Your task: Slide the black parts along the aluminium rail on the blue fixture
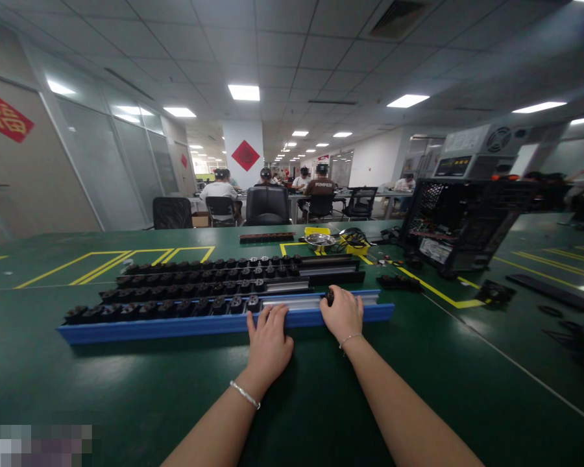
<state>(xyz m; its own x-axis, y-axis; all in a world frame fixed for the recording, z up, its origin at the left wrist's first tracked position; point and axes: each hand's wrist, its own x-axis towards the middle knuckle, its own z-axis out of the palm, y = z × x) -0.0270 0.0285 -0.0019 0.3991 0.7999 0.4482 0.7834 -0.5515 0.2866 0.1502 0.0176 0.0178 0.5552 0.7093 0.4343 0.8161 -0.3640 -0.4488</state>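
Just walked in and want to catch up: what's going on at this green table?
A person works at a green table on a long blue rail, partly filled with a row of black modules. The left hand lies flat on the rail beside the row's end; the right hand pinches a loose black module over the bare stretch. Behind it lie two more rails.

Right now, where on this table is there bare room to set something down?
Bare table lies this side of the blue rail, left of the left hand and right of the right hand, which pinches a black piece. The yellow-lined patch beyond the black rails is free. Crowded: around the steel bowl and computer case.
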